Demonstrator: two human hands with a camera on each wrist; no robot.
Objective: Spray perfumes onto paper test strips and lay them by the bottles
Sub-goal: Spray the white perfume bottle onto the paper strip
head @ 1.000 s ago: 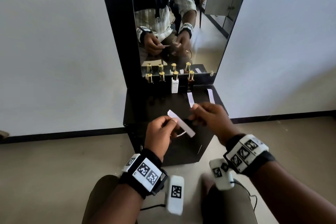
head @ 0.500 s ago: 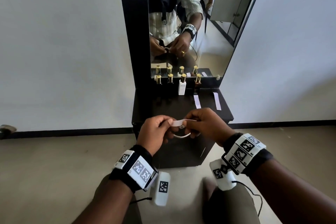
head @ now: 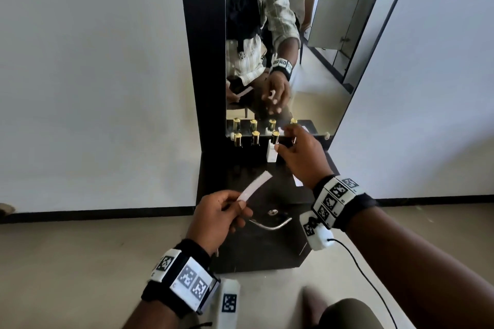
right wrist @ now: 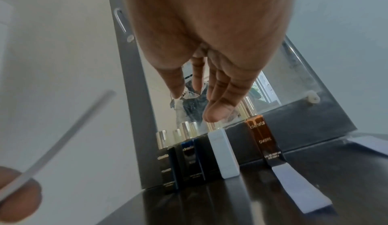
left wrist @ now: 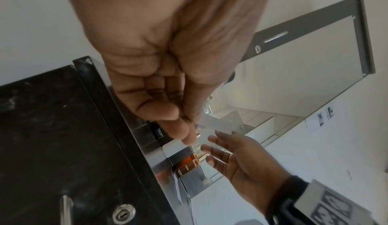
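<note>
The fingers [head: 235, 204] of the left hand [head: 216, 218] pinch one end of a white paper strip [head: 255, 185], which stands out free over the black cabinet top [head: 213, 176] and curves a little. I judge that the strip is very light and soft, so it bends easily; a hold near the end, as now, leaves the far part free for the spray. The right hand [head: 302, 157] holds nothing; its fingers are straight and loosely spread above the row of four bottles [right wrist: 201, 155] at the foot of the mirror [head: 307, 48], nearest to the white bottle [right wrist: 224, 154] and the amber bottle [right wrist: 263, 139]. The bottles are narrow and tall with smooth gold caps [head: 255, 137], so I think they can tip or slip; it is better to take one round the body, below the cap. Another strip [right wrist: 300, 187] already lies flat on the top, touching the foot of the amber bottle.
</note>
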